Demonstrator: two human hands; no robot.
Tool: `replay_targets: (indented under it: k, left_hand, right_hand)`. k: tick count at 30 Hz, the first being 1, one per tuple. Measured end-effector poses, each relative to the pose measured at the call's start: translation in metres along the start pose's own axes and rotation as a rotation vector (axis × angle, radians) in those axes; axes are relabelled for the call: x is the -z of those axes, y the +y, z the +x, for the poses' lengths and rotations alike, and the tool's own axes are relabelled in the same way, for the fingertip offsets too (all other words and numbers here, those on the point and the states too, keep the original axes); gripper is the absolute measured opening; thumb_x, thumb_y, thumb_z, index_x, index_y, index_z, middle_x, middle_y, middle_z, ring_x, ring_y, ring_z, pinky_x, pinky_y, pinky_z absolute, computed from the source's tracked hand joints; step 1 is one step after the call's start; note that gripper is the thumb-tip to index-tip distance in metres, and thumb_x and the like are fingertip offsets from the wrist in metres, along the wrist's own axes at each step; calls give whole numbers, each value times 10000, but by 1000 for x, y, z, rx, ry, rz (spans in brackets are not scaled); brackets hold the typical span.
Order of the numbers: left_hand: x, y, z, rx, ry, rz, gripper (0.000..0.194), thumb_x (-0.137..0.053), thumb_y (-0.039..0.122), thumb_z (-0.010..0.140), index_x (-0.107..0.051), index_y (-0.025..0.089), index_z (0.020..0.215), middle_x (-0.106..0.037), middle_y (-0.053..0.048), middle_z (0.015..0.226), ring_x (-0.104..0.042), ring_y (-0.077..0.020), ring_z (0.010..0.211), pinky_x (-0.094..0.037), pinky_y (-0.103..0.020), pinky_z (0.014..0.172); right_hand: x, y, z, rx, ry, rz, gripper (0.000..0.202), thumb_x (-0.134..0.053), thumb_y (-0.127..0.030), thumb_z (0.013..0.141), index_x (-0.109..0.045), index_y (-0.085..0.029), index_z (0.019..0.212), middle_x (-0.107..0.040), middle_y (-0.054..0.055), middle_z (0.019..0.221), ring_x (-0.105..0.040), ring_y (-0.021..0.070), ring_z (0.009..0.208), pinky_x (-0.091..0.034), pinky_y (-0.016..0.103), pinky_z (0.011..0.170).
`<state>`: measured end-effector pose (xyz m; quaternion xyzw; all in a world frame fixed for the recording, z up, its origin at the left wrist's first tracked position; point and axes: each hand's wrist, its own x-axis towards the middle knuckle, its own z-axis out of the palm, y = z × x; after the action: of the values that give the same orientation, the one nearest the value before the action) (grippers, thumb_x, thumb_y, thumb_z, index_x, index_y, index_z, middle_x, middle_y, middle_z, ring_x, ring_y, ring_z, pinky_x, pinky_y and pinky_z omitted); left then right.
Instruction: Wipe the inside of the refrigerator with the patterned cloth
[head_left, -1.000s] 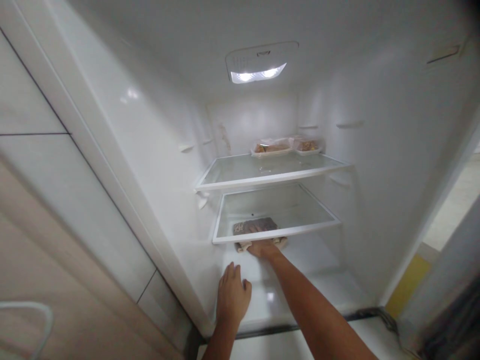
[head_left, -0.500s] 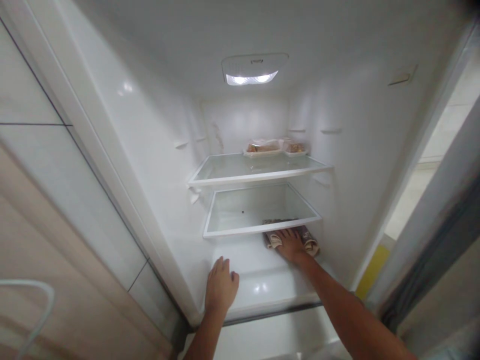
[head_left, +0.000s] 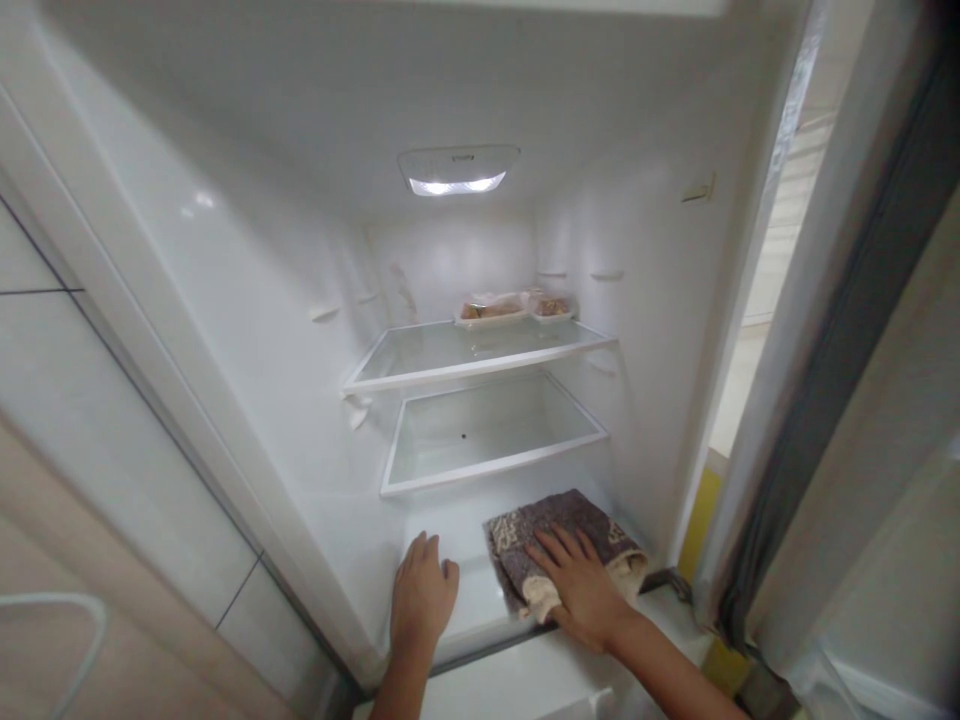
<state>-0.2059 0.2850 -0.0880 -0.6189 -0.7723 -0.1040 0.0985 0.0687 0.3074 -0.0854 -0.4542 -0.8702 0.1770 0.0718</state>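
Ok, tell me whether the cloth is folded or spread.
Folded: the cloth lies as a compact layered pad under the right hand, its paler underside curling out at the edge.

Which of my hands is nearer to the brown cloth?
Your right hand, lying flat on top of the cloth. Your left hand is off to its left, not touching it.
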Motion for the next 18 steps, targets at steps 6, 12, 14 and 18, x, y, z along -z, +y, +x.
replay_targets:
  k: [6, 12, 14, 18]
  left_hand:
    - [-2, -2, 1, -18, 20, 7, 478, -382, 221, 922, -607, 50, 1308, -611, -210, 1407, -566, -284, 1333, -455, -405, 1129]
    - [0, -1, 0, 22, -10, -32, 479, -384, 206, 923, -597, 50, 1322, -588, -209, 1436, -557, -286, 1343, -450, -415, 1134]
    - [-1, -1, -1, 29, -6, -40, 477, -391, 196, 918, -599, 54, 1324, -588, -205, 1437, -557, -283, 1343, -452, -413, 1136]
    - [-9, -3, -1, 23, 22, -29, 471, -393, 182, 914, -616, 63, 1312, -607, -196, 1419, -566, -274, 1337, -455, -402, 1140]
  right_hand:
    - [-4, 2, 8, -72, 14, 19, 750, -534, -416, 808, -351, -363, 1534, -259, 11, 1675, -125, 327, 1557, -7, 593, 1240]
    - [12, 31, 64, -209, 70, -34, 708, -475, -381, 838, -388, -265, 1531, -276, 71, 1665, -187, 364, 1536, -106, 627, 1223]
    - [14, 42, 83, -252, 111, -47, 678, -463, -363, 864, -391, -253, 1530, -292, 76, 1659, -195, 350, 1535, -121, 595, 1235]
    - [17, 50, 119, -264, 187, -69, 562, -533, -351, 914, -469, -288, 1468, -379, 91, 1609, -294, 320, 1492, -213, 564, 1229]
